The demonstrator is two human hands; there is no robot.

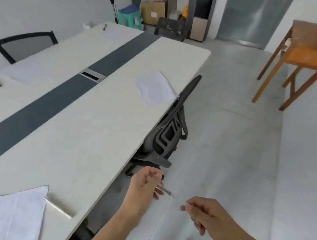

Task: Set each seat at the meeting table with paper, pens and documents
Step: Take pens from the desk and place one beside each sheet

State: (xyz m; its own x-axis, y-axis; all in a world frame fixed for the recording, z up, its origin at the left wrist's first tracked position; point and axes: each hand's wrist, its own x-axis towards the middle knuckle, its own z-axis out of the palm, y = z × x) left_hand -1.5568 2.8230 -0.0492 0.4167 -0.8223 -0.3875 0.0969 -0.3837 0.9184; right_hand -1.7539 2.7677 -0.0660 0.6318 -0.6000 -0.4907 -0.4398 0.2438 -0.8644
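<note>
On the long surface [88, 125], the paper [154, 87] at the far seat lacks a pen. My left hand [146, 184] pinches the pen [164, 190] off the edge. My right hand [208, 218] pinches a small pale piece [184, 204], perhaps its cap. Next I'd judge: lay the pen beside that sheet.

No legible text was recorded. A white label [153, 14] sat on the cardboard box [153, 7] at the far wall, but its marks were too small to read. The far sheet [153, 88] and the near sheet [15, 216] on the table carried faint grey lines, blurred and unreadable. The pen [165, 191] gripped in the left hand [144, 183] and the cap [184, 204] pinched in the right hand [206, 216] showed no marking that could be resolved.
</note>
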